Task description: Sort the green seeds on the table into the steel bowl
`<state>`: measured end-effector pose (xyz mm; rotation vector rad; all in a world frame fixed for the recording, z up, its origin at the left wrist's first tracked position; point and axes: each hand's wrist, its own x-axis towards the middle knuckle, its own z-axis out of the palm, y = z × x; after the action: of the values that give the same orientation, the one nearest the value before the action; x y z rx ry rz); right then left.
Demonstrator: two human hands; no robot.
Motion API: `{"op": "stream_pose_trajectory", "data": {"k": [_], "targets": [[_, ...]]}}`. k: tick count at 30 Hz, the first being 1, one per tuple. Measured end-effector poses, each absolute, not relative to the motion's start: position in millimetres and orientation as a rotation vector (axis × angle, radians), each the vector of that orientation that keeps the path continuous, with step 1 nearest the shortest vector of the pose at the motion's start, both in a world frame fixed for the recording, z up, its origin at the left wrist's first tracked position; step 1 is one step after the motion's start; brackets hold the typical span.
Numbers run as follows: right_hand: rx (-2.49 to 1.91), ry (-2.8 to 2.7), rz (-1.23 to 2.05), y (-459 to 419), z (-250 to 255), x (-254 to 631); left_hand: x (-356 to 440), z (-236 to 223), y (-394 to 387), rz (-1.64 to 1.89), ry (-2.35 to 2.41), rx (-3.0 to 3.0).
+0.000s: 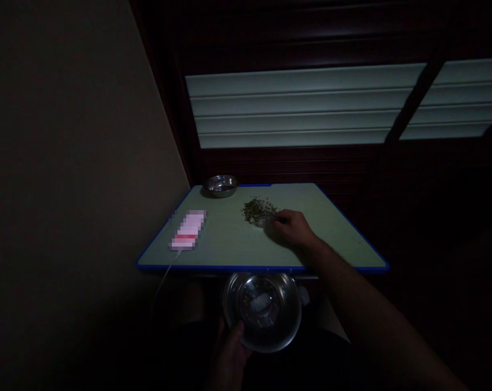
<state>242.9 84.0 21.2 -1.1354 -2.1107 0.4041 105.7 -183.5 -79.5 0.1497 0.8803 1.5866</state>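
Pale green covers the top of the desk (221, 244), with a blue border running along its near and right edges. Its left side comes up close to a plain wall (87, 136), so room on that side is tight; behind it stand dark wooden doors with white slats (303, 106). A broad stretch of green surface lies right of the heap of small green bits (254, 209), and another between the heap and the near edge, where my right forearm crosses over.

The heap sits loosely spread around the middle of the desk, with paler patches in it. My right hand (292, 225) is at its right side, fingers curled in and nearly together; I cannot tell if they pinch anything. Below the near edge, my left hand (232, 347) grips the large metal bowl (287, 317) by its near left rim, thumb over the lip. Inside it are a pale patch and a few specks, too dim to tell from reflections.

A small metal bowl (222, 193) stands at the far left corner, its contents unclear. Nearer me, a phone (189, 231) lies by the left edge, its white cable (164, 276) hanging over.
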Motion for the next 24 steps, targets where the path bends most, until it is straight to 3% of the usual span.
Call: {"op": "stream_pose_trajectory", "data": {"k": [24], "targets": [[-1.155, -2.118, 0.409, 82.3, 22.5, 242.7, 105.8, -78.1, -183.7, 1.595, 0.889, 0.145]]}}
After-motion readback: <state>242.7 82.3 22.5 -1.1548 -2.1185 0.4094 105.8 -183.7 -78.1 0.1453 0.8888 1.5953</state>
